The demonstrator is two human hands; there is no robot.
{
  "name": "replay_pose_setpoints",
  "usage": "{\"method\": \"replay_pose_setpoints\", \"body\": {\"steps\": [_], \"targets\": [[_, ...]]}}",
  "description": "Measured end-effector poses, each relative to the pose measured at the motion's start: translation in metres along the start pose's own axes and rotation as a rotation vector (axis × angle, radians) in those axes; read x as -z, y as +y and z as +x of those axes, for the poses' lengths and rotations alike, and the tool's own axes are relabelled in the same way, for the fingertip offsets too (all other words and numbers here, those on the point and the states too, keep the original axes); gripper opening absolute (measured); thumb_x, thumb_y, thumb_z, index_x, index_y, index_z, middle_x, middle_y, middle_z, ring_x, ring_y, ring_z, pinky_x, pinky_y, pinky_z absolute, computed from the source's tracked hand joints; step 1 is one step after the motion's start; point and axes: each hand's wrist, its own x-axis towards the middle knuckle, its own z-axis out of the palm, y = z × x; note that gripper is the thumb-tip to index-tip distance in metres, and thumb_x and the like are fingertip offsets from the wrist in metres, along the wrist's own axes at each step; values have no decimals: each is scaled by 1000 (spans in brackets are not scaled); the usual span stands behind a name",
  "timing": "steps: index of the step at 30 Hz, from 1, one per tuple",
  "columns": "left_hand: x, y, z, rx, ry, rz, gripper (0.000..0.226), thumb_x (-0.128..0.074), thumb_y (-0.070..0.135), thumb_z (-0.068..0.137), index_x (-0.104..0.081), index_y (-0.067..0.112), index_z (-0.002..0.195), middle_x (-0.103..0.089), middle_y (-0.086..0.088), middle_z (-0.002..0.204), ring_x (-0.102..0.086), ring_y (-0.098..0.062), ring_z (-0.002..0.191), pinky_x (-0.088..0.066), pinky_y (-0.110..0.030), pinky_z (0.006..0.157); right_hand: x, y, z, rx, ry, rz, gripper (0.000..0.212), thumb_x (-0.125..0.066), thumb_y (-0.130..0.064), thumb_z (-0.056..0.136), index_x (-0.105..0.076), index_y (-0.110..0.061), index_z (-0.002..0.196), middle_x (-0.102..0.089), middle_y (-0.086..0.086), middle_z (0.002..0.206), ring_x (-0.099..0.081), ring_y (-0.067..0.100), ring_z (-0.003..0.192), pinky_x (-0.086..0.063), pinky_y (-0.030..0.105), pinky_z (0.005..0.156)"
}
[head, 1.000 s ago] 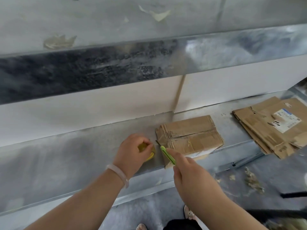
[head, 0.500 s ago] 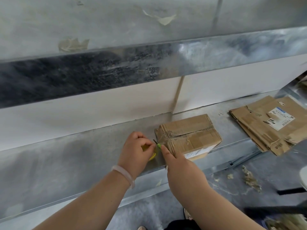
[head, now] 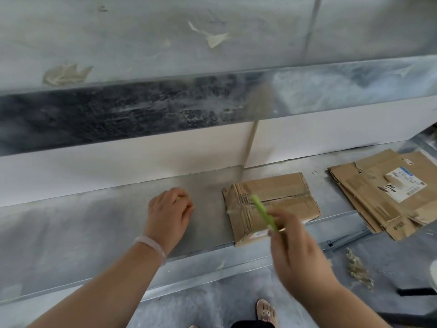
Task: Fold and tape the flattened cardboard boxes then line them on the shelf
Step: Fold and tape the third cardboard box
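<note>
A taped cardboard box [head: 279, 197] lies on the metal shelf [head: 94, 223], near its front edge. My left hand [head: 169, 213] rests on the shelf to the left of the box, fingers curled round a yellow tape roll [head: 180, 198] that is almost wholly hidden. My right hand [head: 298, 247], blurred by motion, pinches a green cutter [head: 263, 213] and hovers over the front of the box. A stack of flattened cardboard boxes [head: 378, 195] with a white label lies on the shelf at the right.
A second metal shelf [head: 212, 102] runs above, with a white wall panel [head: 118, 162] behind the lower one. Scraps of torn cardboard [head: 358, 268] lie on the grey floor at the right. My foot [head: 266, 313] shows at the bottom.
My hands have parted: the left drew the tape roll leftward away from the box, and the right lifted the green cutter back and to the right over the box.
</note>
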Motion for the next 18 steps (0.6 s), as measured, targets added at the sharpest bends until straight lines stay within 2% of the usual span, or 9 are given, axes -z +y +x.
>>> {"method": "replay_pose_setpoints", "body": {"steps": [2, 4, 5, 7, 9, 12, 14, 16, 18], "targets": [[-11, 2, -16, 11, -45, -38, 26, -49, 39, 84, -68, 22, 76, -61, 8, 96, -56, -13, 89, -42, -32, 80, 23, 23, 10, -31, 150, 27, 24, -39, -24, 93, -43, -18, 115, -56, -5, 79, -49, 12, 53, -36, 18, 40], [-18, 5, -29, 31, -82, -97, 28, -50, 39, 83, -70, 22, 74, -60, 8, 97, -52, -8, 87, -42, -28, 77, 41, 47, 21, -181, 231, 53, 22, -41, -19, 97, -43, -17, 119, -57, 0, 93, -53, 12, 59, -39, 17, 47], [-21, 6, -33, 36, -91, -124, 28, -50, 39, 82, -71, 21, 74, -60, 7, 98, -52, -7, 87, -43, -27, 75, 47, 63, 27, -274, 229, 62, 24, -42, -15, 98, -44, -16, 122, -57, 3, 101, -55, 10, 67, -41, 19, 54], [-23, 8, -34, 41, -89, -152, 27, -52, 37, 81, -71, 18, 74, -62, 5, 100, -54, -8, 87, -42, -25, 77, 51, 97, 40, -469, 151, 17, 30, -43, -12, 99, -44, -17, 129, -53, 7, 118, -54, 17, 86, -44, 30, 67], [-21, 12, -32, 54, -79, -140, 28, -52, 35, 82, -71, 16, 77, -63, 3, 101, -57, -11, 88, -42, -25, 81, 47, 129, 52, -588, 5, -80, 35, -44, -9, 99, -46, -19, 133, -49, 10, 124, -51, 21, 90, -42, 33, 71], [-11, 24, -28, 63, -71, -60, 28, -50, 33, 83, -71, 16, 89, -67, 1, 101, -63, -20, 84, -43, -26, 83, 38, 168, 62, -536, -237, -288, 39, -48, -6, 95, -53, -19, 131, -53, 7, 110, -51, 20, 83, -38, 28, 64], [-7, 40, -28, 92, -27, -30, 33, -48, 31, 85, -72, 16, 102, -68, 1, 106, -64, -20, 92, -45, -29, 87, 35, 183, 64, -418, -341, -463, 42, -54, -10, 91, -56, -21, 132, -57, 3, 105, -50, 21, 89, -42, 32, 73], [1, 69, -26, 213, 56, -147, 34, -48, 26, 93, -66, 14, 119, -64, 6, 116, -58, -11, 107, -45, -26, 95, 39, 184, 67, -352, -315, -528, 46, -53, -15, 94, -52, -23, 139, -56, 5, 128, -50, 26, 115, -43, 38, 96], [7, 108, -19, 401, 123, -372, 34, -46, 18, 99, -56, 16, 132, -56, 10, 122, -51, 1, 113, -37, -10, 97, 48, 168, 69, -395, -203, -263, 46, -46, -17, 99, -45, -22, 145, -47, 4, 143, -43, 23, 130, -36, 37, 108]]}}
